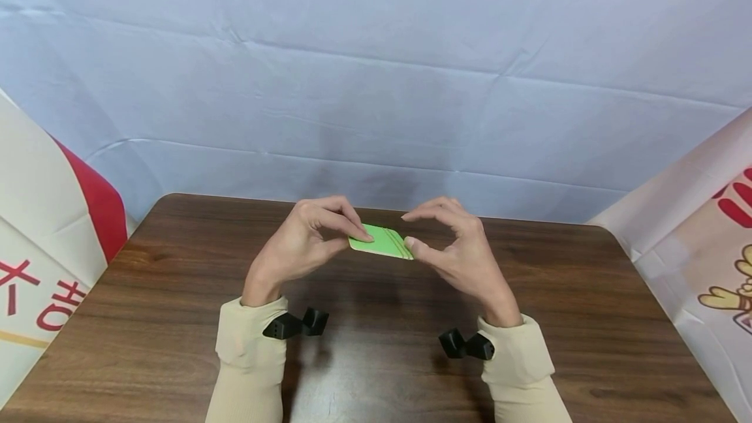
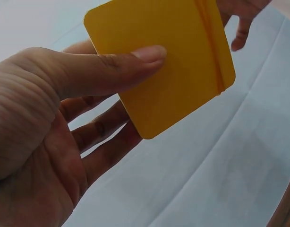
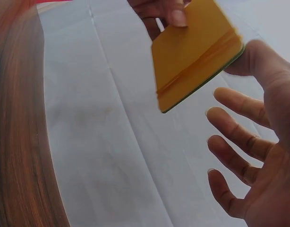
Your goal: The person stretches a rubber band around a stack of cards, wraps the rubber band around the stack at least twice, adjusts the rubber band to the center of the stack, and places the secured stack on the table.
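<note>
Held level above the table is a thin, round-cornered card or small pad, light green on its upper face and yellow on its underside. An orange-yellow rubber band crosses it near its right end, doubled into two strands. My left hand pinches the opposite end, with the thumb flat on the yellow face and the fingers on the green one. At the banded end, the thumb of my right hand touches the card's corner or edge. That hand's other fingers are spread apart, off the card.
Beneath both hands lies a dark brown wooden table. A pale blue cloth hangs behind its back edge, with printed cloths at the left and right sides. A black wrist device sits on each sleeve.
</note>
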### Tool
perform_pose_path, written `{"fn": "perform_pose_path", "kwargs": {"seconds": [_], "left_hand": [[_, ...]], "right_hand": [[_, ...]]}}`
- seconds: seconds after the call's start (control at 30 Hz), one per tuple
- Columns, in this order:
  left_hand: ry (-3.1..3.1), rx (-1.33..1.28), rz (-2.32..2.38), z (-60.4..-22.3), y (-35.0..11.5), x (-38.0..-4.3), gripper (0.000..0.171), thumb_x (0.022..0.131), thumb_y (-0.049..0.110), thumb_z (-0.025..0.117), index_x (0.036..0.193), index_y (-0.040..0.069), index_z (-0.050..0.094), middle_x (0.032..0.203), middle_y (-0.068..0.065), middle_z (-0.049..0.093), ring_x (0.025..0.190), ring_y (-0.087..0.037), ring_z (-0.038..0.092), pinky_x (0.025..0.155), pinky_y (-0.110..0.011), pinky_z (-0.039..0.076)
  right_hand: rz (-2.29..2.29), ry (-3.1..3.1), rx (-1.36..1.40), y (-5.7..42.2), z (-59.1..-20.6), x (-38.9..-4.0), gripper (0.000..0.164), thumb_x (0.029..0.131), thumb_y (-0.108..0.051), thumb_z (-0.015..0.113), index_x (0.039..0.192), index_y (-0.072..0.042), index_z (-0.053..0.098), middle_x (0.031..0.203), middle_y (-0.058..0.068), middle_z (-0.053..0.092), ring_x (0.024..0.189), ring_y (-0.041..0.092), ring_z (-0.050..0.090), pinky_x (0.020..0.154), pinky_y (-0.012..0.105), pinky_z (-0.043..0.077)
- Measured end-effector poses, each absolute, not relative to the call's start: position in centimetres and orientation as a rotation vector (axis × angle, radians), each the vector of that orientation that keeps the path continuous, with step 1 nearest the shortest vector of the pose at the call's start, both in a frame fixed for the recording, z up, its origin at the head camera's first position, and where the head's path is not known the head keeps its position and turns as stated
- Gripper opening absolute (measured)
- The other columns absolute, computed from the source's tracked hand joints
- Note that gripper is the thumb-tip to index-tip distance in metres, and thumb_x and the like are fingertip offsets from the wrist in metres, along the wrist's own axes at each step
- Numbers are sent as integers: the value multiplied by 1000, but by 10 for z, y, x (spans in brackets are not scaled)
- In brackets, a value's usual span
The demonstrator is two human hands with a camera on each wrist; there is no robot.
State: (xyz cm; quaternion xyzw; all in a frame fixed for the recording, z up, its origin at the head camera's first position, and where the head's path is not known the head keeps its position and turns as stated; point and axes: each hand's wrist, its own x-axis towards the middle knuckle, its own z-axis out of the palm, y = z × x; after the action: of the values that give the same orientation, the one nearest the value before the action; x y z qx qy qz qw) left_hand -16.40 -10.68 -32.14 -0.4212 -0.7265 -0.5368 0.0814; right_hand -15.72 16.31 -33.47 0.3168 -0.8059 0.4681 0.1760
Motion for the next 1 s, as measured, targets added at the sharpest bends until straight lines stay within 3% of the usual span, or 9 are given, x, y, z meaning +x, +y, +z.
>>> {"fn": "perform_pose_path", "kwargs": {"seconds": [0.27,0.67,0.8,1.0], "left_hand": [[-2129,-1068,-1693,-322,-105,-162,21,83,-10,77,93,8,82,89,1,70,80,-19,65,69,-30,55],[-2218,-912,-1955,-320,-98,-161,16,81,-4,82,96,1,78,89,-9,73,73,-26,69,65,-35,59],[-2262,-865,-1994,-320,-95,-162,14,84,-3,81,97,0,78,89,-10,74,75,-26,70,68,-35,60],[-2273,-796,-1975,-319,-95,-161,10,89,2,77,99,-1,78,91,-10,75,74,-24,69,66,-31,57]], "right_hand": [[1508,-2166,893,163,-329,-152,21,89,0,76,104,-14,78,104,0,69,104,22,60,95,36,45],[1595,-2103,819,157,-327,-150,19,85,14,72,97,0,77,96,10,69,95,21,63,87,32,50],[1605,-2124,759,157,-326,-150,12,88,11,71,95,1,75,92,14,68,91,20,62,83,28,50],[1616,-2166,728,159,-327,-152,6,93,-1,73,97,-5,76,93,6,70,90,21,62,78,28,52]]}}
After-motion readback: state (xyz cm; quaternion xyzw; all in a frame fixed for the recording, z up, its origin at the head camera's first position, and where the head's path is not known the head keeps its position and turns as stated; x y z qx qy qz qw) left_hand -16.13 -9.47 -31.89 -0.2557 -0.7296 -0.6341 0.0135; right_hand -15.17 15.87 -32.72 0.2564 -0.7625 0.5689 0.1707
